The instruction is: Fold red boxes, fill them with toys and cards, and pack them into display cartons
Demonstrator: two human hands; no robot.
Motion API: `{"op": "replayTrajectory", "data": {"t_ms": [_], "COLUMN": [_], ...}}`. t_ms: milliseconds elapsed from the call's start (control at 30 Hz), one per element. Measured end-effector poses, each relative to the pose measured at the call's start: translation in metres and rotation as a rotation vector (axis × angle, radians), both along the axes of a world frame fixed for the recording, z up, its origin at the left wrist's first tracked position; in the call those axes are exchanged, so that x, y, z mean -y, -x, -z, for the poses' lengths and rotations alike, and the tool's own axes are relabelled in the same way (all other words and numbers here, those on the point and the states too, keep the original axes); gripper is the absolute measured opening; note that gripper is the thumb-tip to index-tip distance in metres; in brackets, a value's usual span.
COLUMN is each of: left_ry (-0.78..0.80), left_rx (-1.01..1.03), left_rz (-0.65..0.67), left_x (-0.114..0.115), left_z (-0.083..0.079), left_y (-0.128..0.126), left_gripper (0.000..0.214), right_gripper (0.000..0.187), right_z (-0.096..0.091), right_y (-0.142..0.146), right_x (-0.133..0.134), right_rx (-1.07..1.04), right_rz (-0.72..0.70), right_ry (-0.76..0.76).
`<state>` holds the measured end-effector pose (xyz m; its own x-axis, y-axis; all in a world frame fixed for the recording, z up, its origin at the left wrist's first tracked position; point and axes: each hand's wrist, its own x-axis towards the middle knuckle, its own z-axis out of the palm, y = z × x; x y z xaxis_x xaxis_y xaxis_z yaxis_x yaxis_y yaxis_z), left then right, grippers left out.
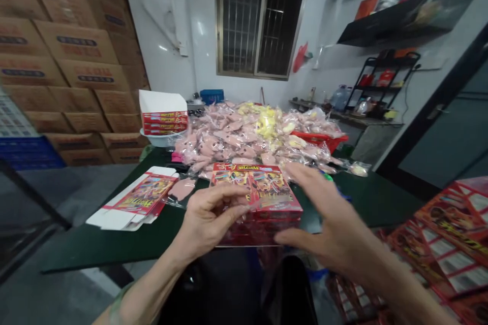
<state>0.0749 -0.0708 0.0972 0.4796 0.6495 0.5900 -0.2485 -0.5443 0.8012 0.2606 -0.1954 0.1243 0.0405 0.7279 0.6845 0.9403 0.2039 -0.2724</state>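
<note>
Your left hand (209, 221) curls against a stack of red printed cartons (267, 203), grip unclear. Your right hand (324, 218) spreads open just beside it.

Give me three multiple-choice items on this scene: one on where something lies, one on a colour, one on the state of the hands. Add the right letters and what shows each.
1. Where does the flat red-and-white carton lie?
A. Hanging on the wall
B. On the dark green table, left of the stack of red boxes
C. On the floor

2. What is the main colour of the bagged items in the large heap?
A. Pink
B. Blue
C. Black

3. What state are the left hand and right hand in?
A. Both gloved
B. Both empty and held far from the table
C. Bare, one on each side of the stack

Answers:
1. B, the carton lies flat on the tabletop beside the stack.
2. A, pink fills most of the heap.
3. C, bare skin shows on both hands at the stack's sides.
</note>
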Motion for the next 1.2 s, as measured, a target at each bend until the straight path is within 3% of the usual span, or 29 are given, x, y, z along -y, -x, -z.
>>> {"op": "replayTrajectory", "data": {"t_ms": [133, 233, 333, 433, 500, 600, 767, 900, 1033, 1133, 1200], "left_ry": [0.443, 0.574, 0.54, 0.346, 0.304, 0.394, 0.551, 0.622, 0.554, 0.449, 0.385], "left_rx": [0.044, 0.125, 0.074, -0.089, -0.091, -0.031, 0.024, 0.044, -0.013, -0.072, -0.093], "left_rz": [0.163, 0.152, 0.149, -0.024, -0.179, -0.228, -0.183, -0.128, -0.159, -0.18, -0.187], "left_x": [-0.006, -0.016, -0.02, -0.021, -0.023, -0.032, -0.044, -0.045, -0.04, -0.037, -0.037], "left_z": [0.01, 0.014, 0.011, 0.01, 0.011, 0.015, 0.017, 0.018, 0.019, 0.018, 0.019], "left_y": [0.01, 0.022, 0.037, 0.044, 0.044, 0.044, 0.049, 0.051, 0.049, 0.043, 0.04], "left_gripper": [0.019, 0.029, 0.062, 0.097, 0.077, 0.017, 0.03, 0.022, 0.013, 0.01, 0.011], "right_gripper": [0.011, 0.022, 0.026, 0.03, 0.031, 0.03, 0.027, 0.031, 0.021, 0.026, 0.01], "right_z": [0.003, 0.012, 0.012, 0.006, 0.003, 0.003, 0.015, 0.019, 0.005, -0.002, 0.003], "right_y": [0.037, 0.043, 0.043, 0.045, 0.047, 0.044, 0.03, 0.018, 0.021, 0.036, 0.047], "right_x": [-0.048, -0.07, -0.083, -0.092, -0.098, -0.106, -0.124, -0.133, -0.133, -0.131, -0.132], "right_rx": [-0.111, -0.243, -0.256, -0.251, -0.262, -0.323, -0.372, -0.334, -0.115, 0.058, 0.101], "right_rz": [-0.222, -0.273, -0.271, -0.285, -0.306, -0.356, -0.45, -0.488, -0.412, -0.47, -0.521], "right_ry": [0.208, 0.279, 0.258, 0.288, 0.306, 0.365, 0.412, 0.436, 0.395, 0.361, 0.321]}}
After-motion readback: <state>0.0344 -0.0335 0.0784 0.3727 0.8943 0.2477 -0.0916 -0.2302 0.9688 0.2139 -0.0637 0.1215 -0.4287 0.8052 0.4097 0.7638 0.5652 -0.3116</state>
